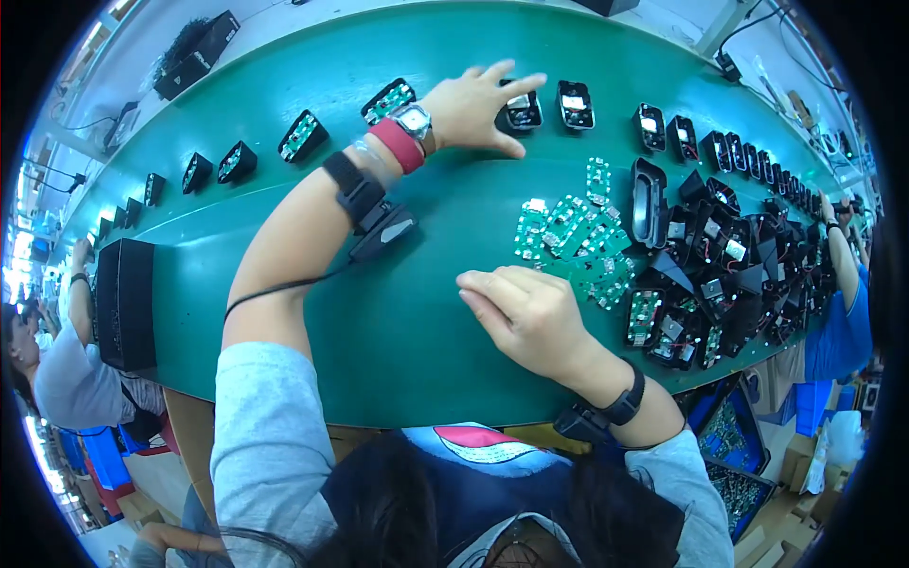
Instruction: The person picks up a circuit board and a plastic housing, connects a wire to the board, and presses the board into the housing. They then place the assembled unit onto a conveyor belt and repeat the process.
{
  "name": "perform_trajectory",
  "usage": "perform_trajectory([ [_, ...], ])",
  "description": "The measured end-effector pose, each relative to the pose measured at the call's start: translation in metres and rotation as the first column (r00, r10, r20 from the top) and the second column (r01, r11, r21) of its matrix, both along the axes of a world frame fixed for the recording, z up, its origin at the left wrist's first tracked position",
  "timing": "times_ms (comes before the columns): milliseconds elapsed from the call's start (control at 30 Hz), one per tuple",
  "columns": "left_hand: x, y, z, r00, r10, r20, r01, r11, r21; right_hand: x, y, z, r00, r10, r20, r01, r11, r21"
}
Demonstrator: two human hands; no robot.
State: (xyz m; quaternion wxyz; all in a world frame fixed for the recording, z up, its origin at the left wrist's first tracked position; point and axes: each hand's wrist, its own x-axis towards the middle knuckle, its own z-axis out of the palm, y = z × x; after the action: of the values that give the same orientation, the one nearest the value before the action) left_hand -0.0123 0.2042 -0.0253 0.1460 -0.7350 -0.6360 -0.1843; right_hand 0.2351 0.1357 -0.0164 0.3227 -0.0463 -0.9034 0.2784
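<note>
My left hand (473, 106) stretches to the far side of the green bench, fingers spread, over a black plastic housing (524, 115) with a pale part inside. Whether the fingers touch this housing I cannot tell. Closer to me, my right hand (532, 320) is closed above the bench, thumb against curled fingers; anything inside is hidden. Just beyond it lies a loose pile of small green circuit boards (573, 232). Another housing with a green board (388, 99) sits behind my left wrist, and a housing with a pale part (576, 105) stands to the right.
A row of black housings (303, 137) runs along the green bench (379, 331). At right is a heap of housings with wires (729, 251) beside an open black shell (649, 204). A black box (127, 303) stands at left. Co-workers sit at both ends.
</note>
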Motion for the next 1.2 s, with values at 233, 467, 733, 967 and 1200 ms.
perform_trajectory([
  [233,0.007,0.003,-0.006,0.993,0.108,0.043,-0.106,0.994,-0.041,0.001,-0.002,-0.005,0.997,0.063,0.047,-0.061,0.997,-0.037],
  [467,0.024,-0.222,0.086,0.915,0.284,0.286,-0.358,0.899,0.252,0.001,-0.002,-0.010,0.989,0.093,0.113,-0.074,0.984,-0.159],
  [733,0.028,-0.600,-0.059,-0.140,0.973,0.182,-0.989,-0.145,0.015,0.005,-0.013,0.005,0.958,0.144,0.248,-0.091,0.973,-0.211],
  [967,0.051,-0.650,-0.173,-0.262,0.965,0.001,-0.918,-0.249,-0.309,0.022,-0.023,0.030,0.951,0.088,0.297,-0.076,0.996,-0.051],
  [1200,0.031,-0.578,0.018,0.052,0.879,0.473,-0.992,0.101,-0.079,0.050,0.015,0.072,0.950,-0.114,0.290,0.107,0.993,0.041],
])
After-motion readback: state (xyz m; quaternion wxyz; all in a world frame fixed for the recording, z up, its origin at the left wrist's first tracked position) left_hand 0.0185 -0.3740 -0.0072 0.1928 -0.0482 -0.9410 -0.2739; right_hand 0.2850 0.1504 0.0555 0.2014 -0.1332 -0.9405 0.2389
